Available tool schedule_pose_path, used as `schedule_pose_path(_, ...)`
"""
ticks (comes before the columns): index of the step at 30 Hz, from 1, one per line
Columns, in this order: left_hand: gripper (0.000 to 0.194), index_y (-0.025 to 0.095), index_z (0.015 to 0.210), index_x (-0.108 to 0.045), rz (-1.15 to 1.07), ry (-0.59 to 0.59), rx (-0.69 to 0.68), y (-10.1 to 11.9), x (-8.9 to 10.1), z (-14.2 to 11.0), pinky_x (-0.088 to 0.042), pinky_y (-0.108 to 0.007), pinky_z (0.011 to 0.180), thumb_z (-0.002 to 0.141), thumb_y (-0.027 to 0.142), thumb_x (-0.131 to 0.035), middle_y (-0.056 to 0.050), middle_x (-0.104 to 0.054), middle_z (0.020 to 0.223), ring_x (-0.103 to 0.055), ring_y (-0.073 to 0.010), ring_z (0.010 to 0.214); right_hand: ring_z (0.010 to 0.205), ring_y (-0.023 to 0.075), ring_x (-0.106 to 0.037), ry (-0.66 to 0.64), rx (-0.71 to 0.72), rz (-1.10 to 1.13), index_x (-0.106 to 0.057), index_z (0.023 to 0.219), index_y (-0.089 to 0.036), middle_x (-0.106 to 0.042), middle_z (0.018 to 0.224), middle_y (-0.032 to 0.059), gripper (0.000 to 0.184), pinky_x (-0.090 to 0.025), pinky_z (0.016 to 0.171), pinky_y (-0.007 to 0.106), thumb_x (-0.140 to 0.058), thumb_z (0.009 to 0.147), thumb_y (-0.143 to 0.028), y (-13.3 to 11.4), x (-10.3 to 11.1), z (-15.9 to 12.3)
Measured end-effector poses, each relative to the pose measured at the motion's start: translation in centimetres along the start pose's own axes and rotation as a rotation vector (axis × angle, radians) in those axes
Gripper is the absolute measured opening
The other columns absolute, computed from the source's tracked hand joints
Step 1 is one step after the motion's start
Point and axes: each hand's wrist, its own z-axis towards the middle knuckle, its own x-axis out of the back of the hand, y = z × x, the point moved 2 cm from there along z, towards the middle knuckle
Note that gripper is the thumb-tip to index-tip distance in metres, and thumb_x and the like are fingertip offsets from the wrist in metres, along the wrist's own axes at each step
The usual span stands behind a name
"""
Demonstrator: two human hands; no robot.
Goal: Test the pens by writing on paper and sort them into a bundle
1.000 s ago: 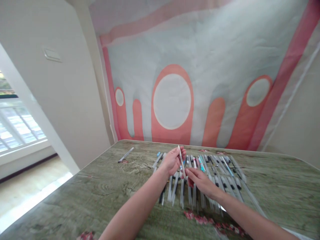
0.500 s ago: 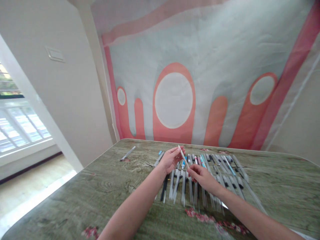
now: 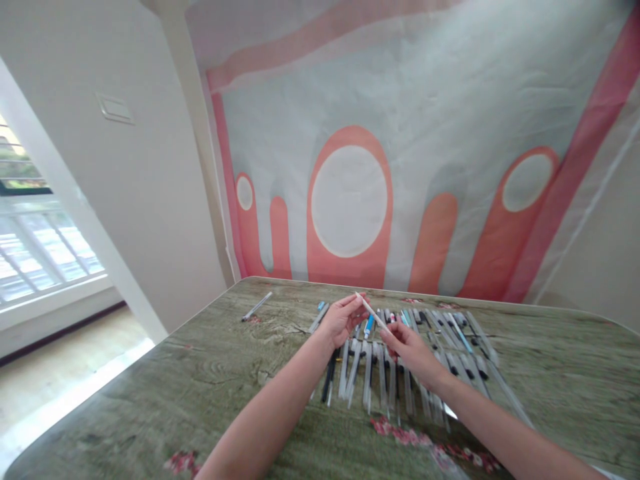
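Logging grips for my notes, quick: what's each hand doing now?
Left hand: closed on slim white pen.
Right hand: closed on same pen.

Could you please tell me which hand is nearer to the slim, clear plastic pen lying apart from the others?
The left. The left hand is to the right of the clear pen, not touching it; the right hand is farther right, beyond the left.

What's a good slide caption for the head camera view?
Left hand and right hand hold a white pen above rows of pens.
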Motion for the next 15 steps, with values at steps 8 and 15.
schedule_pose_path(8,0.025,0.011,0.095,-0.062,0.011,0.016,0.004,-0.18,0.23,0.16,-0.051,-0.022,0.068,0.071,0.020,-0.064,-0.010,-0.065,0.089,-0.062,-0.0136,0.078,0.043,0.0075,-0.036,-0.046,-0.057,0.076,-0.051,0.077,-0.018,-0.041,0.054,-0.0048,0.037,-0.029,0.042,0.021,-0.047,0.075,-0.055,0.11,0.03,0.04)
schedule_pose_path(15,0.024,0.010,0.092,-0.063,0.001,0.028,-0.003,-0.40,0.14,0.08,-0.051,-0.022,0.069,0.069,0.018,-0.066,-0.010,-0.066,0.087,-0.062,-0.0136,0.076,0.044,0.0071,-0.037,-0.050,-0.084,0.111,-0.052,0.082,-0.019,-0.045,0.058,-0.0041,0.039,-0.030,0.041,0.021,-0.048,0.073,-0.056,0.17,-0.01,0.05)
